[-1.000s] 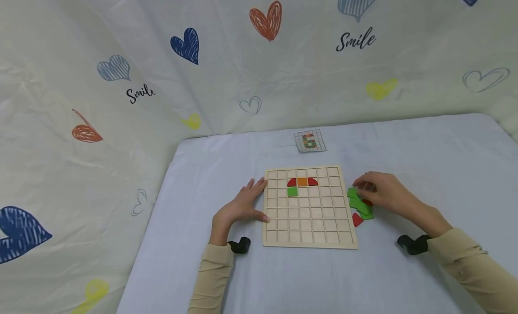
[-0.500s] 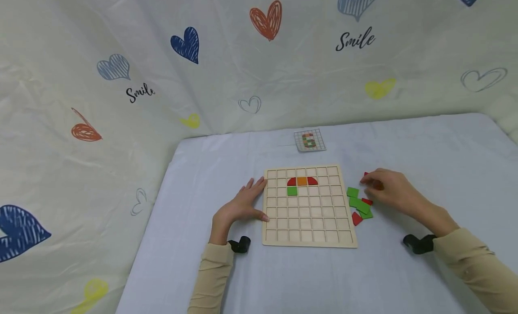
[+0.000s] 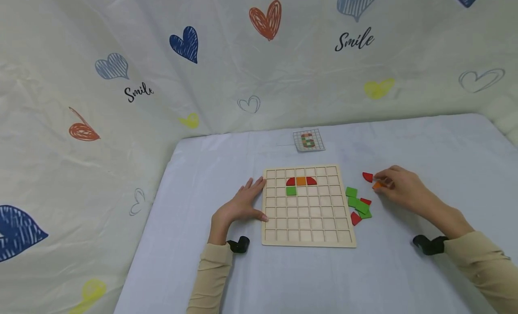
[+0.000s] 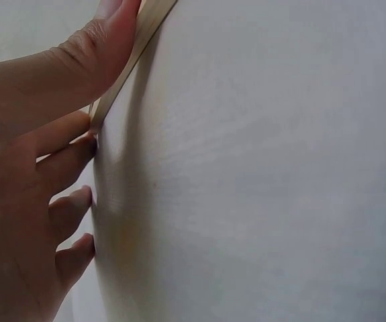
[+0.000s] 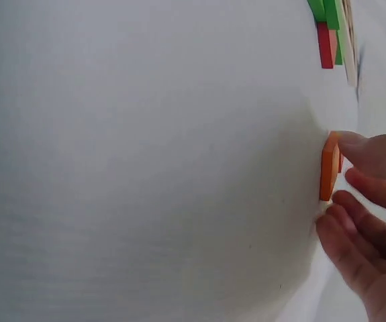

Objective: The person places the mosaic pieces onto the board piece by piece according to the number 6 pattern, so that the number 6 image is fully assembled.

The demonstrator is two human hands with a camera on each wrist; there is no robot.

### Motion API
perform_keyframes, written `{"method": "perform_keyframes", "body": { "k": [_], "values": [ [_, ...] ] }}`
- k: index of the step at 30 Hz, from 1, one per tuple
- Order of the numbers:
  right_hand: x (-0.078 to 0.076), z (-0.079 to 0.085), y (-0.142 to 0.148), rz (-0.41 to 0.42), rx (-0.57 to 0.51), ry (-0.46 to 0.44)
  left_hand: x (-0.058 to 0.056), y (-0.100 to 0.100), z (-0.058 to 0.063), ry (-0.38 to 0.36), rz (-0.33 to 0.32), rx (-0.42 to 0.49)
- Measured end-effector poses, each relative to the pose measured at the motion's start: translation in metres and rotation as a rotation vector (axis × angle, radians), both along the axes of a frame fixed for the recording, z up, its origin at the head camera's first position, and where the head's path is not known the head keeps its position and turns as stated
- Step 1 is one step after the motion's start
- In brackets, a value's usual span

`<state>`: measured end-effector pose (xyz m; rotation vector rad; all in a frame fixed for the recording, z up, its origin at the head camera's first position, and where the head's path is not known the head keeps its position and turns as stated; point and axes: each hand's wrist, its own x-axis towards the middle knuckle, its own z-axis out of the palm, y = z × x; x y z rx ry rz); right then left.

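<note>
My left hand (image 3: 238,206) rests along the left edge of a wooden grid board (image 3: 307,238), thumb and fingers spread against its rim. In the upper board squares lie an orange tile (image 3: 301,181), two red quarter-round tiles (image 3: 290,181) and a green square tile (image 3: 291,190). To the right of the board, my right hand (image 3: 404,186) pinches a loose orange tile (image 5: 329,164) at the tabletop, thumb on one end and fingertips by the other; contact on the finger side is partly hidden. A red quarter-round tile (image 3: 367,177) lies just left of these fingertips.
Several green tiles (image 3: 353,202) and red tiles (image 3: 355,218) lie in a loose pile by the board's right edge. Behind the board is a small pattern card (image 3: 309,140) with a coloured grid figure. A printed cloth (image 3: 307,71) hangs behind the white-covered table (image 3: 226,161).
My right hand has moved right, away from the pile. The red quarter-round and the loose orange tile now show apart from the pile. My left hand has stayed at the board.
</note>
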<state>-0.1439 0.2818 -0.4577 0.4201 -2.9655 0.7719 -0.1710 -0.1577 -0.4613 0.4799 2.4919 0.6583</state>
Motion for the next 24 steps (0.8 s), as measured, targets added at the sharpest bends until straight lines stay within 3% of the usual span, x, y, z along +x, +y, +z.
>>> {"method": "perform_keyframes", "body": {
  "k": [12,24],
  "values": [
    [-0.003,0.001,0.004,0.003,-0.023,-0.066,0.003,0.0,0.004,0.008,0.0,0.024],
    [-0.002,0.007,-0.007,0.059,-0.104,-0.015,0.004,-0.001,0.009,0.015,-0.001,0.048]
  ]
}}
